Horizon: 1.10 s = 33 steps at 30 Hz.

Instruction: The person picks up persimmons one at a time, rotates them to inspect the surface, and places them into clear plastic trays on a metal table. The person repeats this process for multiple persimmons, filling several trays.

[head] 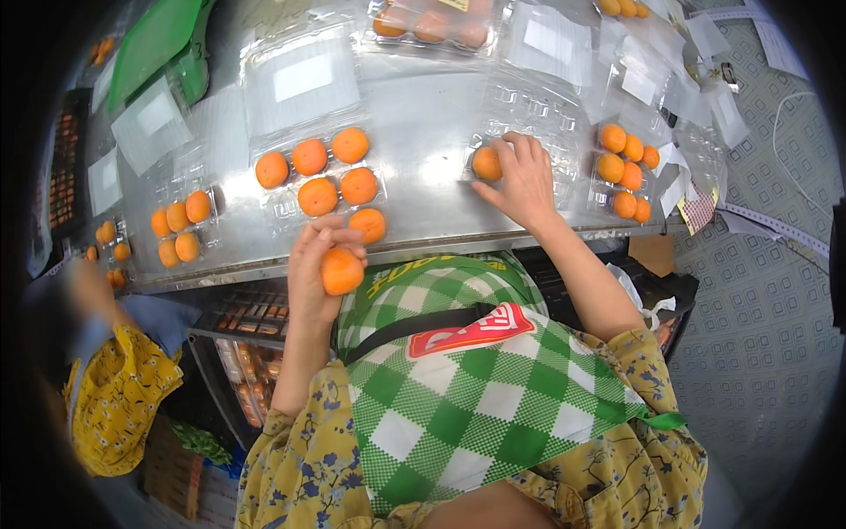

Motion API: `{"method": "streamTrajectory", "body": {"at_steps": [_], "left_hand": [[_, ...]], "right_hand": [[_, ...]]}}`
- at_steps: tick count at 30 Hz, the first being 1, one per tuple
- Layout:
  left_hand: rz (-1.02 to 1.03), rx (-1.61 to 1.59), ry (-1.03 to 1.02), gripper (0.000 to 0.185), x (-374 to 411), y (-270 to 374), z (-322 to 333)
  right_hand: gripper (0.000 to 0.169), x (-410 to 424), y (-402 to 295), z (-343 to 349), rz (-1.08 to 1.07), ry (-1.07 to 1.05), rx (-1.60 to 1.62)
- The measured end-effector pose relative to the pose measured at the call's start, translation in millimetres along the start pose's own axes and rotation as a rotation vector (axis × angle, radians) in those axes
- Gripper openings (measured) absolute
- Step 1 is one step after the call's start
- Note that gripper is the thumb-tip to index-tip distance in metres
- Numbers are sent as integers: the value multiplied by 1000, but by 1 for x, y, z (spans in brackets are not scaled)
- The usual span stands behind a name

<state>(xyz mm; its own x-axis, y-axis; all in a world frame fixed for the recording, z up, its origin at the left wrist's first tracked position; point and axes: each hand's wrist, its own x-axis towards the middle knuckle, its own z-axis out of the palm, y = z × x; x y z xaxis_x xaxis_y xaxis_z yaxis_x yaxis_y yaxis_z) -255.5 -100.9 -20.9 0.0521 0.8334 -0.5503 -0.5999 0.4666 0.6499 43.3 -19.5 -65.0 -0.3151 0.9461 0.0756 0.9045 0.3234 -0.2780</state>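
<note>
An orange persimmon (342,271) rests in my left hand (309,264), which is held just over the table's front edge. Beyond it, several persimmons (317,196) sit in the cups of an open clear plastic clamshell (284,209). One persimmon (367,226) lies in the near right corner, beside my left fingertips. My right hand (529,178) is over another open clamshell (562,119), its fingers beside a persimmon (487,163) at the left of that tray. The underside of my right palm is hidden, so whether it grips anything does not show.
More part-filled clamshells stand right (621,173) and left (177,217). A closed pack of persimmons (433,25) is at the back, a green plastic container (155,49) at the back left. Black crates (254,317) sit below the metal table (423,125). A person's yellow sleeve (122,390) is at left.
</note>
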Motion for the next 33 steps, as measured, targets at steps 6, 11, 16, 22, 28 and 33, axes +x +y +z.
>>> {"method": "streamTrajectory", "body": {"at_steps": [6,11,16,22,28,33], "left_hand": [[-73,64,-98,19,11,-7,37],[-72,109,-103,22,20,-13,45],[-113,115,-89,20,27,-11,58],[171,621,-180,38,36,-14,84],[623,1011,-288,62,44,-12,135],[798,1054,-285,61,55,-18,135]], "right_hand": [[57,-10,16,17,-11,-6,-29],[55,-15,21,19,-91,67,63],[50,-11,24,18,-103,64,179],[43,1,7,-30,231,-41,915],[38,7,-10,-61,647,-428,2031],[41,5,-20,-68,589,-414,1902]]}}
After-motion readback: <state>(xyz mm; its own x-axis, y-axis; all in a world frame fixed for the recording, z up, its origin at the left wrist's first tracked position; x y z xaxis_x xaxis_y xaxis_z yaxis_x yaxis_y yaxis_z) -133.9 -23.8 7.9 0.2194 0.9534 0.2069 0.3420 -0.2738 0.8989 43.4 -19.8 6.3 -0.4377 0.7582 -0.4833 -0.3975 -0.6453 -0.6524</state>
